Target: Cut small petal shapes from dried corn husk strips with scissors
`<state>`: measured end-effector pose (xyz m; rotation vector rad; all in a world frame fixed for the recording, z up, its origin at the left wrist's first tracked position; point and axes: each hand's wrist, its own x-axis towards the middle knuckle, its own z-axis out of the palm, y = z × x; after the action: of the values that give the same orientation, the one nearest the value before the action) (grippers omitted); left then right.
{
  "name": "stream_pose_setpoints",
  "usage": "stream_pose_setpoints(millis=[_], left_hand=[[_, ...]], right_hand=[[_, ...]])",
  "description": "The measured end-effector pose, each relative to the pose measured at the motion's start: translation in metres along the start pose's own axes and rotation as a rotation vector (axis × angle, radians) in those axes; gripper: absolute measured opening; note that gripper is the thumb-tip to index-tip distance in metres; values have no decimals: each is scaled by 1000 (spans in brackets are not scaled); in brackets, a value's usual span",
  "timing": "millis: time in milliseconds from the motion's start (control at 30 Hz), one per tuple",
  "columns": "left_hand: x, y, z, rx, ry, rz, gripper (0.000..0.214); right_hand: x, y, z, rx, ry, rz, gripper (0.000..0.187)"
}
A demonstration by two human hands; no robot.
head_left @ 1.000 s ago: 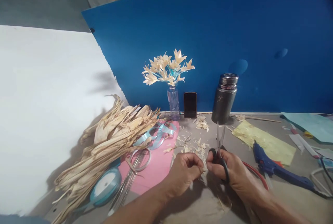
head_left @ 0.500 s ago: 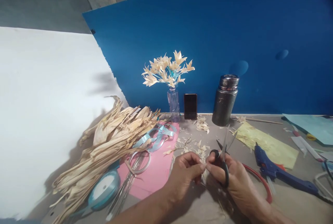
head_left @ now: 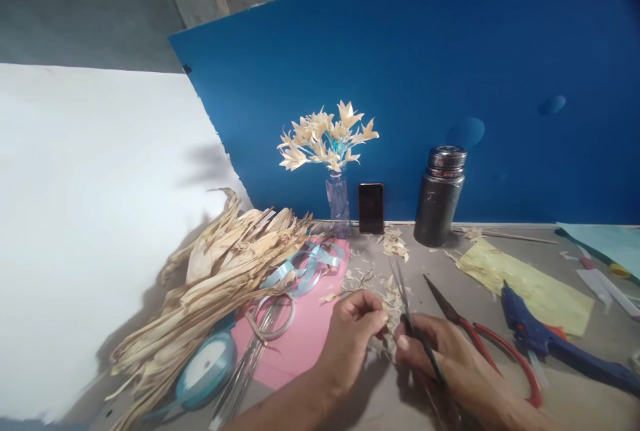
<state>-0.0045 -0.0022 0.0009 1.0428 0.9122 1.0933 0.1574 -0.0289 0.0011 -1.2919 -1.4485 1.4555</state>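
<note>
Scissors (head_left: 411, 323) with black handles sit in the right hand (head_left: 445, 364), seen nearly edge-on. Their slim grey blades reach up and forward past the fingers, leaning toward the left, set close together and slightly blurred at the tips. Pale, dry, curled scraps (head_left: 393, 292) lie loose on the table (head_left: 417, 269) between and just beyond the hands; any piece between the left hand's (head_left: 355, 334) drawn-together fingertips cannot be told from them.
</note>
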Motion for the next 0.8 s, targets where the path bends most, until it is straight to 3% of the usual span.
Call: stream_pose_setpoints(millis=[100,200,367,600,800], left_hand=[[2,6,-4,-11,17,62,7],[3,9,-5,3,26,48,5],[4,9,-4,24,30,20,4],[1,13,-6,76,39,27,8],[1,12,-6,-36,-1,18,9]], right_hand=[[0,7,-2,-59,-172,40,55],[-1,11,-4,-166,-249,-3,53],[0,13,-4,-248,-245,-31,49],[-3,11,-1,-270,-179,146,40],[-1,13,-7,-222,-250,9,55]])
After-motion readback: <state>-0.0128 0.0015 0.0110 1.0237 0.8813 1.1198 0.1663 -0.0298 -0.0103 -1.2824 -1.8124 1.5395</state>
